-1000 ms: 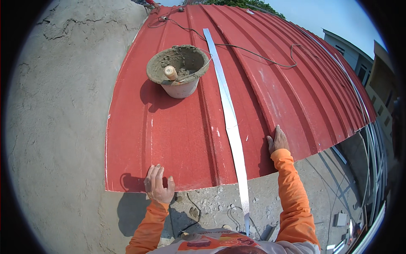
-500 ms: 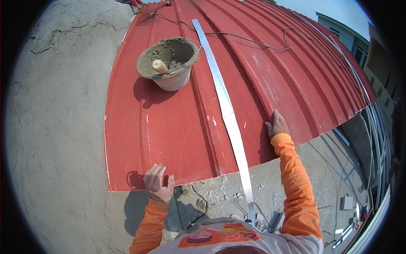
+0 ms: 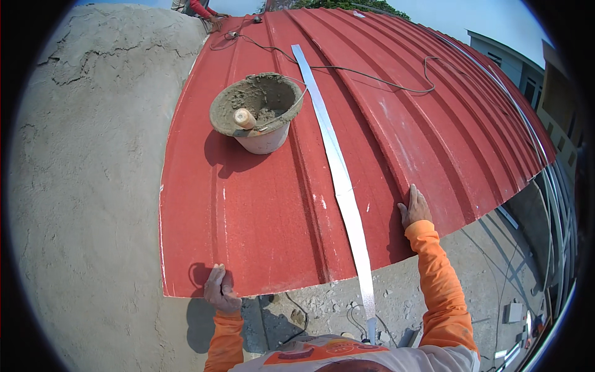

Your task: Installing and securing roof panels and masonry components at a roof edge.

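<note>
A red ribbed metal roofing sheet (image 3: 266, 229) slopes away in front of me. At its near left edge, my left hand (image 3: 222, 292) is closed, its fingers bent together over the rim. My right hand (image 3: 415, 209) lies on the sheet beside a raised rib, near the front edge, fingers stretched out and holding nothing. Farther up stands a mortar-crusted bucket (image 3: 266, 137) with wet grey mortar inside; a rounded wooden handle (image 3: 244, 118) sticks out over its rim. A long shiny silver strip (image 3: 338, 167) runs down the sheet between my hands and past the front edge.
A rough cement-plastered wall (image 3: 93, 173) borders the sheet on the left. A dark cable (image 3: 372, 77) crosses the upper roof. At the far top, another person's red sleeve (image 3: 201, 8) shows. Below the front edge lies rubble-strewn ground (image 3: 396, 297); long pipes (image 3: 555, 204) stand at right.
The view has tilted, so the roof sits lower in it. My left hand has shifted slightly left and its fingers have closed at the edge. My right hand stays on the sheet.
</note>
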`<state>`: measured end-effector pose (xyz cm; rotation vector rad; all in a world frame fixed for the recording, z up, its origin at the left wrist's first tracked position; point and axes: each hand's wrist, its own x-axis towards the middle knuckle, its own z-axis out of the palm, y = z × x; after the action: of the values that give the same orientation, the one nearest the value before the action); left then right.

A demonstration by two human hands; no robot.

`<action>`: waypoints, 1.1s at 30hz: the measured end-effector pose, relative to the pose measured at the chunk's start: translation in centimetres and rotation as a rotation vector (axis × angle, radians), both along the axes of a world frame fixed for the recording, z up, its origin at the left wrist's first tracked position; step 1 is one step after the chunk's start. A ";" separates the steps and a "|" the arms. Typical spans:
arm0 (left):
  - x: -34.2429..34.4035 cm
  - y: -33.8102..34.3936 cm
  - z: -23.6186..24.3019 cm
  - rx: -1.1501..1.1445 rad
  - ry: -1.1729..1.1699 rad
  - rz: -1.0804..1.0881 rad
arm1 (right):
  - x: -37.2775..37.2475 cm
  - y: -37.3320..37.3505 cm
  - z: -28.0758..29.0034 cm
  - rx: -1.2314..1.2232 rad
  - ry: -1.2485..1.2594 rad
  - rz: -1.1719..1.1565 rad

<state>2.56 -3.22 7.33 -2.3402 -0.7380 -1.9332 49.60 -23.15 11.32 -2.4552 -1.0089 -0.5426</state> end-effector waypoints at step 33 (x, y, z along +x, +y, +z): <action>-1.7 0.0 0.3 -0.298 0.211 0.147 | -2.3 0.2 0.9 -0.032 -0.016 0.019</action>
<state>0.89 -3.25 7.59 -2.5132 -1.2092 -1.5812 47.28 -22.90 12.18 -2.4704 -1.0537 -0.5453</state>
